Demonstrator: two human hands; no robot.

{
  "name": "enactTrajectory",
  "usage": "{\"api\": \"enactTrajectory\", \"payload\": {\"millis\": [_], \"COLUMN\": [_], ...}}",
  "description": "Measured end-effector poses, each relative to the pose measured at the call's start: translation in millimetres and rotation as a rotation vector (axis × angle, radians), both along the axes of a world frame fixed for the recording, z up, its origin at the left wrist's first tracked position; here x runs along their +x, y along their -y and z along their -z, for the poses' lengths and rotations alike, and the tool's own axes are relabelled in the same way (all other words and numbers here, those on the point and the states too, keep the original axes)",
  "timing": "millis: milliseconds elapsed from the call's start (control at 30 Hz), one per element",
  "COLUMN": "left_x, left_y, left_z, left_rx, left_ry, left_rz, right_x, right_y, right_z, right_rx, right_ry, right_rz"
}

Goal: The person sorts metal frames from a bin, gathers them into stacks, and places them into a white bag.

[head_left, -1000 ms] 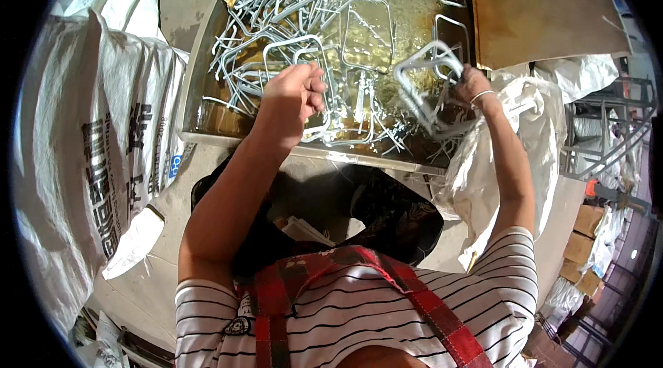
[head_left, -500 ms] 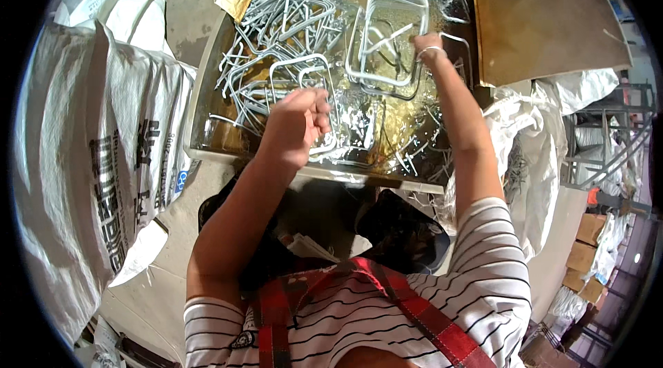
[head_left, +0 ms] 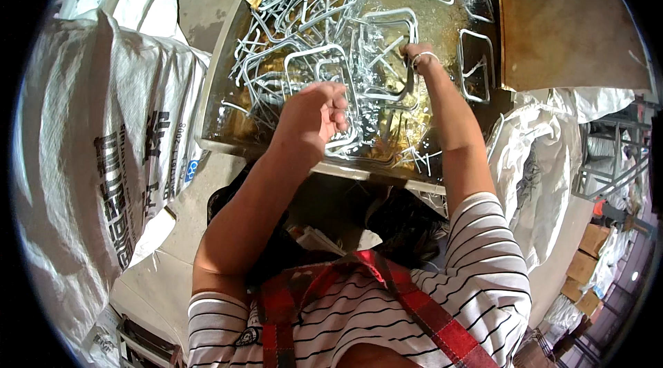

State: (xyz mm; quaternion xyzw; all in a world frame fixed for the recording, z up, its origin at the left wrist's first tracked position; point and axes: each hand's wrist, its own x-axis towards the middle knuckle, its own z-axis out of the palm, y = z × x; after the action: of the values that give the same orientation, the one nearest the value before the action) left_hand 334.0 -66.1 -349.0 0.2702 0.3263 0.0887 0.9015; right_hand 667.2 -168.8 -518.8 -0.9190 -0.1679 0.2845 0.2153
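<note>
Bent pale metal rods and rectangular metal frames lie in a wide, shallow tank of liquid in front of me. My right hand point(head_left: 418, 56) is closed on the right side of a rounded rectangular metal frame point(head_left: 390, 14), over the middle of the tank. The frame's lower part sits among splashes and other rods. My left hand point(head_left: 319, 111) is nearer the front edge, with loosely curled fingers apart and no object visible in them. Just behind and beside it stands another rectangular metal frame point(head_left: 314, 52); whether the hand touches it, I cannot tell.
A tangled heap of bent rods point(head_left: 304, 5) fills the tank's left side. More frames point(head_left: 476, 64) lie at its right. A brown board point(head_left: 573, 30) stands beyond the right edge. White woven sacks point(head_left: 97, 147) flank the tank point(head_left: 214, 92). Cardboard boxes point(head_left: 592, 238) are stacked far right.
My right hand has moved left with the frame, away from another frame now lying apart at the right. My left hand keeps its place beside its frame. The whole view has shifted slightly.
</note>
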Motion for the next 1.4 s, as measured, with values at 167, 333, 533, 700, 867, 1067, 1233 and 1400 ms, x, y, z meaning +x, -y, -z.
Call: {"api": "enactTrajectory", "payload": {"millis": [167, 333, 533, 700, 867, 1067, 1233, 1400], "left_x": [-12, -5, 27, 25, 8, -12, -27, -33], "left_y": [-10, -11, 9, -6, -44, -76, -97, -101], "left_z": [-12, -19, -18, -19, -14, -25, -10, -26], "left_rx": [0.313, 0.326, 0.168, 0.094, 0.190, 0.354, 0.511, 0.528], "left_ry": [0.048, 0.131, 0.398, 0.033, 0.014, -0.146, -0.059, -0.075], "left_rz": [-0.058, 0.005, -0.030, -0.399, -0.504, -0.516, -0.602, -0.599], "right_x": [-33, -83, -203, -243, -238, -162, -193, -193], "right_y": [3, 10, -34, -52, -68, -58, -56, -46], "right_z": [-100, -195, -232, -207, -220, -168, -77, -18], "right_rx": [0.074, 0.101, 0.107, 0.306, 0.570, 0.658, -0.286, -0.280], "right_ry": [0.269, 0.666, 0.642, 0.572, 0.243, 0.229, 0.231, 0.092], "right_rz": [0.063, -0.110, -0.321, -0.682, -0.812, -0.146, -0.324, -0.279]}}
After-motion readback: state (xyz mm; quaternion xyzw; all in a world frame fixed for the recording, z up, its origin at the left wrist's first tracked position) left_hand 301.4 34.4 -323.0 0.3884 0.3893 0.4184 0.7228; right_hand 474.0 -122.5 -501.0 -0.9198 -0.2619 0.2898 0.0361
